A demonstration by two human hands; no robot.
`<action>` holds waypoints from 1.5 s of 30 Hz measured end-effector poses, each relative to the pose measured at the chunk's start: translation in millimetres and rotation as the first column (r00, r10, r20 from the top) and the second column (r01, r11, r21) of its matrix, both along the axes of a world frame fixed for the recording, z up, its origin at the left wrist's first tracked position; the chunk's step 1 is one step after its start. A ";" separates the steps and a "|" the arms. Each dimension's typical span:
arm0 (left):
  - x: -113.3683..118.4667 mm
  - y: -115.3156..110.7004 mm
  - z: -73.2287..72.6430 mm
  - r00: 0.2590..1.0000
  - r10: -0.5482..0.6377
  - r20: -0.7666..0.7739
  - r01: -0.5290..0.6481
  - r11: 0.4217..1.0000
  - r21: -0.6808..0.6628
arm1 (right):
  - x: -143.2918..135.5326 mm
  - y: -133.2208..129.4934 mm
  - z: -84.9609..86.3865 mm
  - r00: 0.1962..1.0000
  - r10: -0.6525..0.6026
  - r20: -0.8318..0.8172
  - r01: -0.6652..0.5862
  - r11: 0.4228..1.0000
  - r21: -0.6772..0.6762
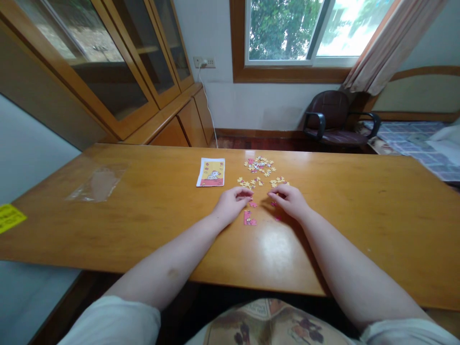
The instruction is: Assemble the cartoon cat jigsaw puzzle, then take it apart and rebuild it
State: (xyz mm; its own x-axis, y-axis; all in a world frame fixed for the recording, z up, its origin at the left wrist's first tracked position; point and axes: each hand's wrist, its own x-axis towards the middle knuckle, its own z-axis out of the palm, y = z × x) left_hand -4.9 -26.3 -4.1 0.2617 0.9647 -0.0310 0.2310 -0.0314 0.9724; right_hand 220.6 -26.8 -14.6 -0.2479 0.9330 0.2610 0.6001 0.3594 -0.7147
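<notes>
My left hand (234,201) is over the table with its fingers curled and thumb drawn in. A loose pink puzzle piece (253,204) lies just below its fingertips. My right hand (290,200) is opposite, thumb and forefinger close together; whatever either hand pinches is too small to make out. Between me and the hands are a few joined pink puzzle pieces (248,219) forming a corner. Under the right hand lie small pink pieces (273,204). Beyond the fingers, yellow puzzle pieces (251,183) are scattered, with a larger mixed pile (259,165) behind them.
A picture card (211,172) with a white animal on yellow and pink lies left of the pile. Farther left is a clear plastic bag (97,184). The wooden table (359,215) stands by a glass-door cabinet (143,62). An office chair (330,117) is beyond its far edge.
</notes>
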 end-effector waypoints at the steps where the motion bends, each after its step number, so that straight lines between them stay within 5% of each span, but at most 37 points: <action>1: 7.9 -4.5 1.0 0.993 0.042 0.108 -0.034 0.997 -0.076 | -0.4 -1.6 1.1 0.999 0.036 -0.035 -0.038 0.998 -0.048; 7: 53.1 -28.7 11.7 0.847 0.273 0.455 -0.083 0.915 -0.395 | 1.1 -8.0 9.5 0.930 0.068 -0.362 -0.204 0.913 -0.353; 12: 77.6 -32.7 11.4 0.731 0.346 0.589 -0.054 0.889 -0.455 | 8.9 -2.9 13.7 0.909 -0.006 -0.416 -0.178 0.899 -0.401; 16: 86.1 -32.3 -0.4 0.756 0.314 0.575 -0.087 0.918 -0.387 | 14.1 -0.8 15.2 0.905 -0.034 -0.424 -0.151 0.906 -0.395; 21: 82.7 -35.6 -10.7 0.859 0.309 0.408 -0.201 0.937 -0.287 | 17.1 0.6 16.5 0.926 0.009 -0.378 -0.179 0.892 -0.416; 24: 78.0 -50.1 -6.0 0.967 0.236 0.096 -0.241 0.970 0.038 | 22.2 4.0 14.3 0.935 -0.037 -0.353 -0.129 0.890 -0.437; 25: 77.5 -57.5 -3.8 0.991 0.121 -0.052 -0.109 0.974 0.198 | 24.3 5.1 13.3 0.939 -0.051 -0.341 -0.113 0.890 -0.443; 27: 79.2 -74.3 -1.0 0.902 -0.137 -0.409 0.307 0.869 0.387 | 28.5 6.4 11.6 0.950 -0.061 -0.305 -0.089 0.887 -0.454; 30: 86.3 -97.3 -3.6 0.683 -0.146 -0.716 0.548 0.750 0.370 | 33.3 6.4 10.6 0.969 -0.046 -0.241 -0.078 0.874 -0.480; 35: 92.4 -113.2 -14.8 0.567 -0.087 -0.819 0.588 0.739 0.329 | 38.5 5.8 6.7 0.985 0.044 -0.164 -0.125 0.839 -0.530; 45: 91.5 -115.2 -23.4 0.562 -0.068 -0.824 0.553 0.771 0.314 | 34.2 4.9 -3.2 0.991 0.126 -0.043 -0.129 0.836 -0.533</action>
State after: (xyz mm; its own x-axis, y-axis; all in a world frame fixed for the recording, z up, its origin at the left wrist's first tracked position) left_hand 86.6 -141.5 -27.5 0.6619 0.7461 0.0726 0.7101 -0.6551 0.2580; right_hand 254.8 -22.0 -17.8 -0.3746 0.8881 -0.2664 0.5706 -0.0057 -0.8212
